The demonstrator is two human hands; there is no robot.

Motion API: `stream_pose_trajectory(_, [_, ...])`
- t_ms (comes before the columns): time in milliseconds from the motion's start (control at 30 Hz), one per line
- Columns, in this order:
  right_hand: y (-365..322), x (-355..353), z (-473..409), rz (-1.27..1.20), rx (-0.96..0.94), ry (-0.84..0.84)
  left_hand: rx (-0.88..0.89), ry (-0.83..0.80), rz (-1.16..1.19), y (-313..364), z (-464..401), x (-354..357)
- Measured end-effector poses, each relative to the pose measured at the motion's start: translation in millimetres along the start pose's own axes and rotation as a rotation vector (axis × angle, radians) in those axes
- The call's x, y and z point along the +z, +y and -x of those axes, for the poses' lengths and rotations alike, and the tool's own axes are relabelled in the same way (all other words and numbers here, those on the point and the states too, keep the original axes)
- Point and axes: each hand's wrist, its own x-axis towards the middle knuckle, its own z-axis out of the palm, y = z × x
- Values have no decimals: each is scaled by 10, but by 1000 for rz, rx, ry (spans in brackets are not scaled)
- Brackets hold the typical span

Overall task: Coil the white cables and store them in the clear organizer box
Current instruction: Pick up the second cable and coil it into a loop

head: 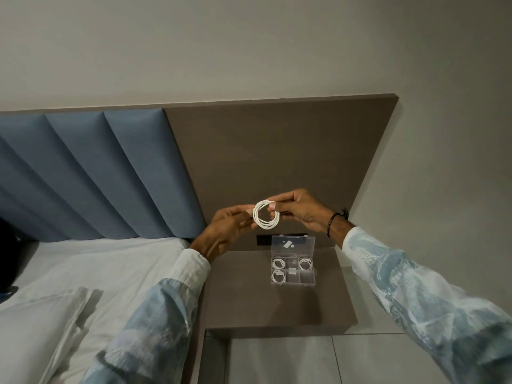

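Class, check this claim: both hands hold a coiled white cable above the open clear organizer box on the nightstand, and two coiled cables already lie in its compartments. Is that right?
Not quite. The head view shows three coiled cables already in the organizer box, not two. The rest stands: the left hand and right hand hold a coiled white cable above the open box on the nightstand.

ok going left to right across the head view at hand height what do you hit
blue headboard panels → left hand → coiled white cable → right hand → black wrist bracelet → grey wall
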Motion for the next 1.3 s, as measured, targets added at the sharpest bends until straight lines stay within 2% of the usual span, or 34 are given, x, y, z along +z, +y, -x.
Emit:
stream_pose_trajectory(267, [104,81,-25,-87,-38,75,56,138,-7,22,-73,-67])
stream_pose_trajectory(433, [181,107,-30,-152,13,89,98,199,12,-92,-65,-66])
stream_pose_trajectory(500, [210,88,-38,-126,40,95,106,180,-19,-161,-48,-86])
stream_pose_trajectory(633, [247,87,-67,-74,67,118,24,89,-248,-215,-21,-99])
stream_pose_trajectory(767, [293,113,-103,-104,141,118,-5,86,-359,-233,-77,-70])
stream_pose_trajectory(933, [452,113,-150,-81,198,131,49,-5,-519,-373,-250,-170])
stream_pose_trajectory(1133, [1015,-11,-337,-47,276,267,-21,117,-797,-985,-769,-225])
stream_pose_trajectory(1300, [1992,-425,-498,-50,369,375,-98,70,-806,-1988,-1309,-241])
